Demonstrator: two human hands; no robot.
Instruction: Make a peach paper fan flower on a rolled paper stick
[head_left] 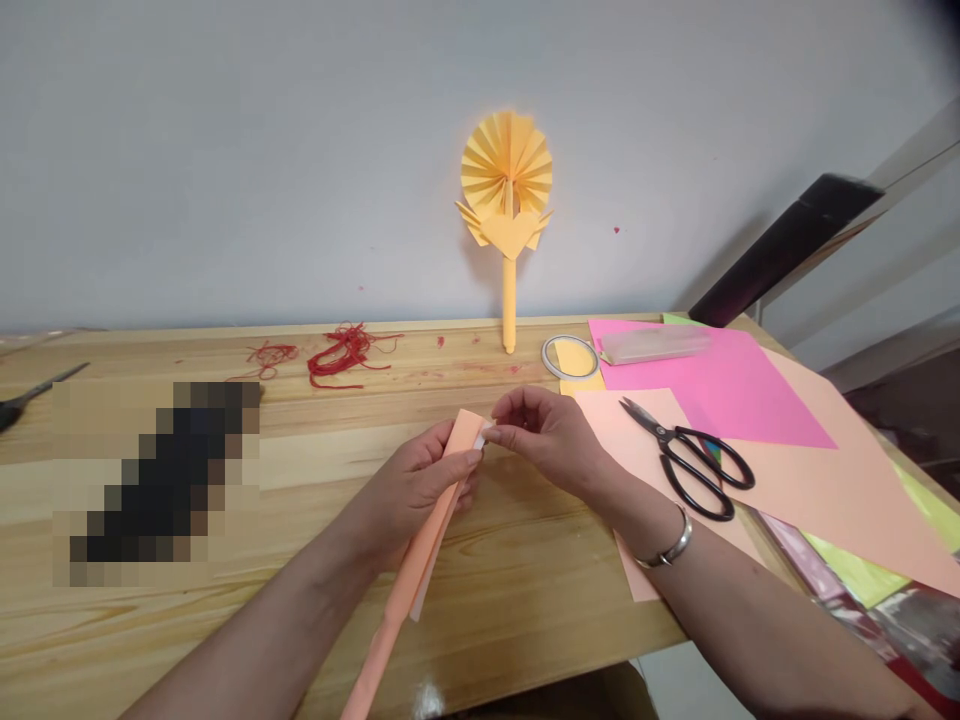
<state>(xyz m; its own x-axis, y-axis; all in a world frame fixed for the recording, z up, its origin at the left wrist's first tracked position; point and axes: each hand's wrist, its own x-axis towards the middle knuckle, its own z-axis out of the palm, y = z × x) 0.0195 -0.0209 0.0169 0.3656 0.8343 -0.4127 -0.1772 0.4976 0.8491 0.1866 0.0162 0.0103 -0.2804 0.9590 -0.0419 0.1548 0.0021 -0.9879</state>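
My left hand [424,475] is closed around a folded strip of orange paper [424,540], its thumb lying across the front. A rolled orange paper stick [369,670] extends from the strip's lower end toward me. My right hand [546,438] pinches with thumb and forefinger at a small white strip [482,436] on the folded paper's top right corner; it looks like tape backing, though the fingertips partly hide it. A silver bracelet circles the right wrist. Behind my hands a finished yellow paper fan [508,225] stands upright against the wall.
Black-handled scissors [686,460] lie on peach paper [787,490] at right. A tape roll [570,357] and pink paper [739,390] sit behind them. Red thread [345,352] lies at the back; a blurred-out dark object [161,485] is at left. Another dark tool [30,395] reaches the left edge.
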